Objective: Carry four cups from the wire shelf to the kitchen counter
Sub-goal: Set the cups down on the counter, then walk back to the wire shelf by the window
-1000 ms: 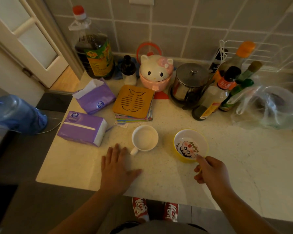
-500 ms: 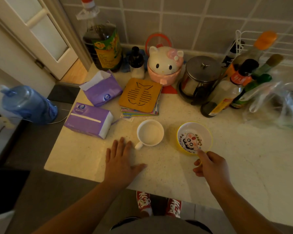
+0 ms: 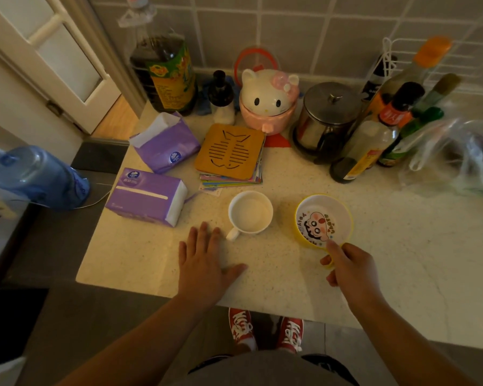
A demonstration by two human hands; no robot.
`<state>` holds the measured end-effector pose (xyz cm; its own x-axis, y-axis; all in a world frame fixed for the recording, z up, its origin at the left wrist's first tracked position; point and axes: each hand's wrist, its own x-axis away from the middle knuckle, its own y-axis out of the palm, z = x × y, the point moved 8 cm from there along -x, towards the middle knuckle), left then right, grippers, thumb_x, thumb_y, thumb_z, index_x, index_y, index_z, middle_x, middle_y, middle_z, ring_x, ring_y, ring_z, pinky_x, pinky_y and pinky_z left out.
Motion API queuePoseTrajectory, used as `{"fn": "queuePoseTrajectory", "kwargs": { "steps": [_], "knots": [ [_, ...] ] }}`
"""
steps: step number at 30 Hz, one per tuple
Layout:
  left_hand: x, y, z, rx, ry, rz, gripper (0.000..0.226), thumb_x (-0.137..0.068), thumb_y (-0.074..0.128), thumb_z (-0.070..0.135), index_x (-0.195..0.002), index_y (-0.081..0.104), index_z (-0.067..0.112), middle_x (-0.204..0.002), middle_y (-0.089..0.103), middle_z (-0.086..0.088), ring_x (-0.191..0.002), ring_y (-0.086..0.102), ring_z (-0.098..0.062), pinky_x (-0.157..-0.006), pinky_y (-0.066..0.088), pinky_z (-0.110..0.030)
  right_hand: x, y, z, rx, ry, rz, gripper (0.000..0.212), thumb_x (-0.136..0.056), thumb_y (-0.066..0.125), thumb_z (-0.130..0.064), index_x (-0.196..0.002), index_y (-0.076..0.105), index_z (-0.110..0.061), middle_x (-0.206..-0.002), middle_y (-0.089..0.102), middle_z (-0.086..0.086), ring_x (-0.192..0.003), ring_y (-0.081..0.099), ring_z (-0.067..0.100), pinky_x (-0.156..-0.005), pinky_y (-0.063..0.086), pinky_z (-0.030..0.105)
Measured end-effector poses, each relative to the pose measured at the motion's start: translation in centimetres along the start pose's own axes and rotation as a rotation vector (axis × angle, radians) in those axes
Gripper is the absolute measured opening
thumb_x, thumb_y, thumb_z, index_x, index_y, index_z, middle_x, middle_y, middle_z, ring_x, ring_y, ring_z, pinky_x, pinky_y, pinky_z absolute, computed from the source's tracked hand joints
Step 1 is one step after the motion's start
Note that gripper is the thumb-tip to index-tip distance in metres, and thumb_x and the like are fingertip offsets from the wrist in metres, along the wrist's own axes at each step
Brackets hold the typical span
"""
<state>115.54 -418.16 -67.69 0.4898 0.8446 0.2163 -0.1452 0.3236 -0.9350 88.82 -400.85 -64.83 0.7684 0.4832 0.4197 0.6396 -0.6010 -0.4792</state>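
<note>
1. The mug is plain white.
2. The cup is yellow outside and white inside, with a cartoon face in black, pink and red.
3. The surface is cream with fine dark speckles.
4. The tissue pack is purple with a white end.
5. The trivet is tan, with a fish-bone pattern.
6. The cat jar is white over pink.
7. The shoes are red with white laces.

Speckled stone counter; glossy white mug; wooden trivet; shiny metal pot.
</note>
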Motion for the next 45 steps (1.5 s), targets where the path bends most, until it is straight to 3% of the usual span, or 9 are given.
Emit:
{"fn": "queuePoseTrajectory", "kwargs": {
  "steps": [5,9,12,14,19,29,34,39,45],
  "knots": [
    [-0.2,0.1,-0.1,0.002,0.006,-0.021,0.1,-0.071,0.032,0.088,-0.151,0.018,0.028,-0.164,0.007,-0.006,-0.15,0.002,-0.03,-0.118,0.011,-0.053,0.9,0.1,0.3,-0.027,0.003,0.057,0.043,-0.083,0.058,-0.059,-0.07,0.067,-0.019,-0.069,0.074,-0.005,-0.038,0.062,0.012,-0.048,0.055,0.034],
    [-0.2,-0.2,-0.1,-0.015,0.054,-0.07,0.092,-0.075,0.043,0.08,-0.148,0.02,0.029,-0.163,0.01,-0.007,-0.149,0.006,-0.031,-0.117,0.015,-0.052,2.4,-0.8,0.9,0.0,-0.01,0.143,0.033,-0.079,0.066,-0.06,-0.088,0.06,-0.029,-0.083,0.07,-0.005,-0.045,0.066,0.006,-0.038,0.044,0.012],
    [0.6,-1.5,0.8,-0.119,0.155,-0.035,0.07,-0.081,0.051,0.065,-0.136,0.042,0.022,-0.147,0.04,-0.007,-0.138,0.035,-0.029,-0.109,0.035,-0.048,4.0,-1.8,2.4,-0.04,0.03,0.185,0.028,-0.08,0.069,-0.053,-0.092,0.058,-0.031,-0.094,0.067,-0.012,-0.052,0.067,0.005,-0.043,0.046,0.014],
    [2.0,-2.1,2.8,-0.146,0.319,0.001,0.05,-0.085,0.047,0.057,-0.118,0.058,0.021,-0.121,0.06,-0.001,-0.112,0.056,-0.021,-0.09,0.049,-0.037,5.6,-2.3,3.6,-0.037,0.063,0.164,0.016,-0.085,0.067,-0.044,-0.087,0.06,-0.03,-0.088,0.068,-0.009,-0.057,0.068,0.006,-0.046,0.048,0.018],
    [7.4,2.1,8.4,0.126,0.579,-0.48,0.036,-0.09,0.042,0.053,-0.107,0.062,0.028,-0.095,0.057,0.015,-0.082,0.054,-0.001,-0.068,0.044,-0.018,10.7,-4.0,8.1,-0.03,0.153,0.059,0.014,-0.091,0.063,-0.031,-0.082,0.064,-0.02,-0.071,0.068,0.003,-0.055,0.065,0.003,-0.054,0.047,0.023],
    [14.6,15.9,12.5,-0.148,0.433,-0.98,0.018,-0.092,0.056,0.04,-0.096,0.066,0.026,-0.097,0.068,0.004,-0.086,0.062,-0.009,-0.079,0.054,-0.034,23.5,-9.5,27.4,-0.137,0.521,0.07,0.013,-0.095,0.057,-0.027,-0.089,0.062,-0.017,-0.084,0.067,0.009,-0.072,0.065,0.019,-0.06,0.047,0.026],
    [18.3,19.6,16.1,-0.269,0.456,-0.989,0.02,-0.09,0.057,0.041,-0.083,0.064,0.024,-0.087,0.067,0.001,-0.081,0.062,-0.013,-0.071,0.05,-0.032,32.6,-12.1,38.7,-0.186,0.725,0.201,0.016,-0.094,0.058,-0.03,-0.085,0.062,-0.018,-0.08,0.068,0.008,-0.07,0.066,0.019,-0.056,0.048,0.026],
    [24.7,22.6,21.8,-0.279,0.48,-1.035,0.025,-0.091,0.057,0.043,-0.096,0.067,0.02,-0.094,0.068,0.0,-0.087,0.064,-0.016,-0.081,0.054,-0.036,41.9,-13.6,47.0,-0.274,0.905,0.293,0.014,-0.091,0.062,-0.03,-0.083,0.063,-0.019,-0.08,0.068,0.005,-0.07,0.067,0.018,-0.053,0.048,0.025],
    [31.4,24.5,28.6,-0.221,0.488,-1.063,0.02,-0.092,0.057,0.037,-0.09,0.068,0.02,-0.093,0.072,-0.003,-0.087,0.067,-0.019,-0.086,0.056,-0.04,48.6,-15.5,53.6,-0.379,0.998,0.29,0.015,-0.09,0.064,-0.03,-0.085,0.065,-0.016,-0.082,0.07,0.008,-0.074,0.069,0.021,-0.064,0.058,0.033]
  ]
}}
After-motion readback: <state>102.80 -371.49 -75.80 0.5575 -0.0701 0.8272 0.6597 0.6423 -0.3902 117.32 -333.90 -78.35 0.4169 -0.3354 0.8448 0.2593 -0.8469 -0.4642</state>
